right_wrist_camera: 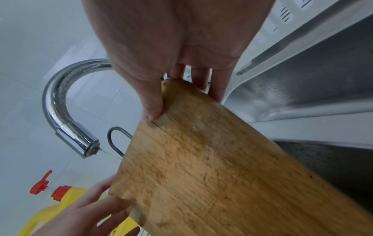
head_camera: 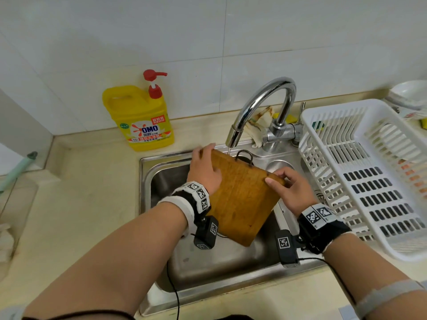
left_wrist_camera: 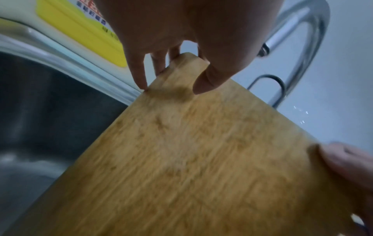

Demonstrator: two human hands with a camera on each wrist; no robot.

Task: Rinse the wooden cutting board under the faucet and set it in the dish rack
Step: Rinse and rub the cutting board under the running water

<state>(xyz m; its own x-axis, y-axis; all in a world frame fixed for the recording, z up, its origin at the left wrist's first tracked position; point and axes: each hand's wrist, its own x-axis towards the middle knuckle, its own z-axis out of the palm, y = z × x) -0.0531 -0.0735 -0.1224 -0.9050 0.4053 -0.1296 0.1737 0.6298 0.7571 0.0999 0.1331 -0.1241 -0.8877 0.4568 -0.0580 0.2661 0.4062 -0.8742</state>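
Note:
I hold the wooden cutting board (head_camera: 240, 195) tilted over the steel sink (head_camera: 161, 179), its far edge and wire hanging loop (head_camera: 243, 155) under the chrome faucet (head_camera: 261, 105). A thin stream of water falls from the spout onto that far edge. My left hand (head_camera: 204, 169) grips the far left corner, thumb on the top face, fingers behind (left_wrist_camera: 139, 75). My right hand (head_camera: 291, 188) pinches the far right corner, thumb on the face (right_wrist_camera: 151, 103). The board (left_wrist_camera: 191, 159) (right_wrist_camera: 222, 167) fills both wrist views. The white plastic dish rack (head_camera: 369, 172) stands right of the sink.
A yellow dish soap bottle (head_camera: 138, 116) with a red pump stands on the counter behind the sink's left corner. A crumpled cloth (head_camera: 258, 125) lies behind the faucet base. A white bowl (head_camera: 409, 93) sits beyond the rack. Tiled wall runs along the back.

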